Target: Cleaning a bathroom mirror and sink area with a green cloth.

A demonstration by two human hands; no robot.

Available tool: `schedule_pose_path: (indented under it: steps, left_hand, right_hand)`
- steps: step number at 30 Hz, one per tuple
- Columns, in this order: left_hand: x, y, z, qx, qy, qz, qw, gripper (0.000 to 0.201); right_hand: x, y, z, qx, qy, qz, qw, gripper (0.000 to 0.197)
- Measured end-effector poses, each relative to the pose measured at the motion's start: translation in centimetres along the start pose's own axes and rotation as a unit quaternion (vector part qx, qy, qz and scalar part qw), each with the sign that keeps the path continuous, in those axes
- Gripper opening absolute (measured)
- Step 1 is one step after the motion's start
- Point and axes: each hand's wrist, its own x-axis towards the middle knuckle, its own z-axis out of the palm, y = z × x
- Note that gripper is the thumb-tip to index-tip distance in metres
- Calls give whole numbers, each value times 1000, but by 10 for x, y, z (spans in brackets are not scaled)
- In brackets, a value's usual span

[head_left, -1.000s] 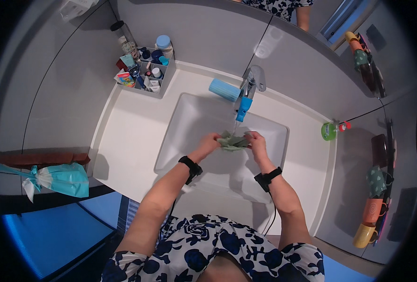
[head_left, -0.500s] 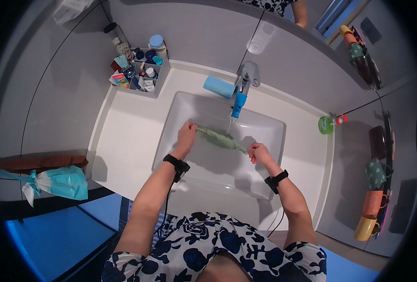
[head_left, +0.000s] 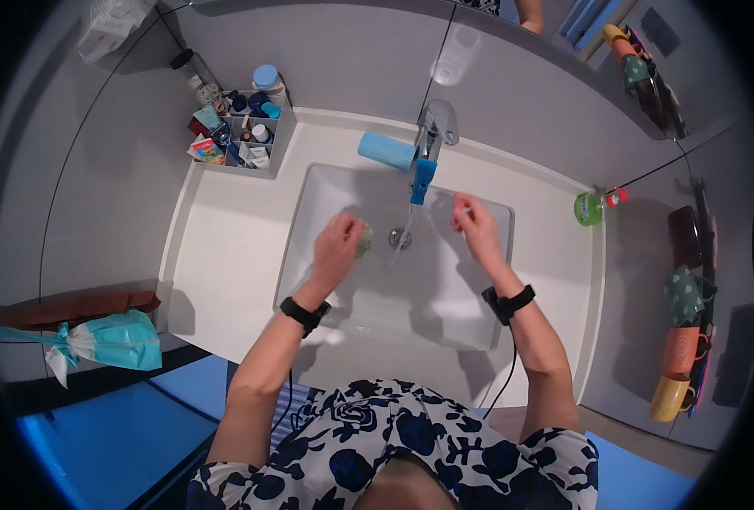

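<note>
Over the left half of the white sink (head_left: pixel 326 176), my left hand (head_left: pixel 335 248) is closed round a green cloth (head_left: pixel 363 243). Only a small bunched part of the cloth shows past my fingers; the rest is hidden. My right hand (head_left: pixel 476 226) hovers over the sink's right side with its fingers curled in, and nothing shows in them. Between my hands, water runs from the faucet (head_left: pixel 435 127) through its blue spout extender (head_left: pixel 422 182) toward the metal drain (head_left: pixel 401 238).
Behind the sink lies a ribbed blue cylinder (head_left: pixel 385 150). A grey organizer (head_left: pixel 262 170) with toiletries stands at the back left. A green pump bottle (head_left: pixel 589 209) stands at the right, near wall-hung cups (head_left: pixel 681 348). A turquoise bag (head_left: pixel 122 342) hangs at the left.
My right hand has let go of the cloth's end and moved up toward the back of the sink. The cloth, stretched between both hands before, is now bunched in my left hand.
</note>
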Motion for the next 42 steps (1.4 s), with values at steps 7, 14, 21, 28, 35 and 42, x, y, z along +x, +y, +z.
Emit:
schedule_pose_path:
  steps: [7, 14, 21, 28, 35, 42]
  left_hand:
    - [4, 34, -32, 79, 54, 27, 995, 15]
    - [-3, 25, -44, 148, 79, 32, 985, 15]
    - [-7, 22, -43, 100, 52, -61, 992, 21]
    - [-9, 21, -39, 78, 12, -68, 995, 21]
    - [-9, 26, -28, 83, -14, -54, 995, 19]
    - [-6, 37, -29, 92, -36, -33, 995, 16]
  right_hand:
    - [35, -69, 18, 328, -29, 68, 942, 65]
    - [44, -74, 16, 381, -39, 67, 921, 35]
    - [52, -73, 14, 456, -25, 114, 882, 19]
    - [57, -87, 12, 463, -15, 53, 885, 19]
    - [54, -87, 14, 270, 7, 43, 962, 35]
    - [44, -77, 22, -356, 88, -297, 882, 51]
